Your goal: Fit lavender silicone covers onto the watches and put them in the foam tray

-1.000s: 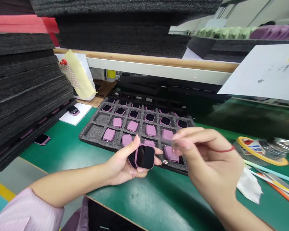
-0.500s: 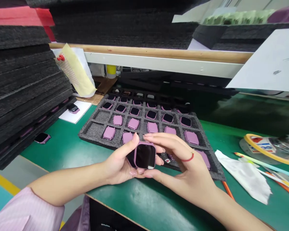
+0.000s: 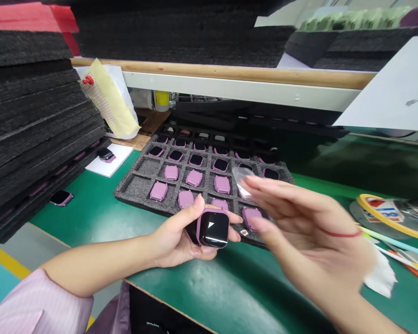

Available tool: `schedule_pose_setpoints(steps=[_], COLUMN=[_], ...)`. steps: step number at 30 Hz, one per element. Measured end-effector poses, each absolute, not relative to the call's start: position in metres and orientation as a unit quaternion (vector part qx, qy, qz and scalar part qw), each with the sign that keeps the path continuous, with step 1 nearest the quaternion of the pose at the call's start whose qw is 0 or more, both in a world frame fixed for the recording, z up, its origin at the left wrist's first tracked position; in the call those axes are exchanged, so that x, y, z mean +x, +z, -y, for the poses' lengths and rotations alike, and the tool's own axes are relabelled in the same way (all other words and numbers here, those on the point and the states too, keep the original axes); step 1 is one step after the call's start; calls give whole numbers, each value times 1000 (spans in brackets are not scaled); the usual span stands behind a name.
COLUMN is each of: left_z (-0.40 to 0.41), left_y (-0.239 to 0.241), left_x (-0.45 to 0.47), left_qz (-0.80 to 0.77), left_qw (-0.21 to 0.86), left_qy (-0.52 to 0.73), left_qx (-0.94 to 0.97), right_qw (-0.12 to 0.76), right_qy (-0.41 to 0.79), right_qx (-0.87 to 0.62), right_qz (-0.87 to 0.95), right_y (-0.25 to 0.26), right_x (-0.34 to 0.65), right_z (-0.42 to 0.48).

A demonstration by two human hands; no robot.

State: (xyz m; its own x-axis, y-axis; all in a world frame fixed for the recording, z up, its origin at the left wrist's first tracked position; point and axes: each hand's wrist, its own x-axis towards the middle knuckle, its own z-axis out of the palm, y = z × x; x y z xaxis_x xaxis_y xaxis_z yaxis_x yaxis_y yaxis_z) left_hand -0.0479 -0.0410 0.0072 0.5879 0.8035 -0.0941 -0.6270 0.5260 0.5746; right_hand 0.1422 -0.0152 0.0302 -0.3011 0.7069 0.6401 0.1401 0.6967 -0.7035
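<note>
Left forearm comes in low from the left, pale pink striped sleeve [image 3: 52, 301] pushed up toward the elbow. Left hand [image 3: 177, 239] palm up over the green tabletop [image 3: 198, 287], just in front of the black foam tray [image 3: 134, 190]. Thumb on the near side, fingers curled behind, closed around a purple-framed smartwatch [image 3: 214, 228]; its dark screen is turned up and shows a small white triangle. A second smartwatch [image 3: 192, 230] sits partly hidden behind it, in the same grip.

Right hand [image 3: 316, 227] raised over the tray's right part, apart from the left; forearm enters from the lower right. Thumb stands well away from the long, nearly straight fingers. Clear film [image 3: 243, 178] at the fingertips; blurred, so I cannot tell whether it is pinched or merely clinging. Thin red band [image 3: 341, 234] crosses this hand. Purple watch case [image 3: 251, 217] in the tray beside the thumb tip.
</note>
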Motion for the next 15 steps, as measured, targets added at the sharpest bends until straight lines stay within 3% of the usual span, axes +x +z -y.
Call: schedule_pose_setpoints(steps=[4,9,15], left_z=[41,42,42], left_y=[7,8,9], left_x=[-47,-48,-48], left_qz=[-179,-192,-216], left_qw=[858,858,852], left_qy=[417,407,405], left_qx=[241,246,252], right_qw=[489,425,386], right_qy=[158,184,119], right_qx=[-258,-217,-180], right_qz=[818,859,897], right_y=[34,27,26], right_x=[154,154,150], right_z=[20,36,38])
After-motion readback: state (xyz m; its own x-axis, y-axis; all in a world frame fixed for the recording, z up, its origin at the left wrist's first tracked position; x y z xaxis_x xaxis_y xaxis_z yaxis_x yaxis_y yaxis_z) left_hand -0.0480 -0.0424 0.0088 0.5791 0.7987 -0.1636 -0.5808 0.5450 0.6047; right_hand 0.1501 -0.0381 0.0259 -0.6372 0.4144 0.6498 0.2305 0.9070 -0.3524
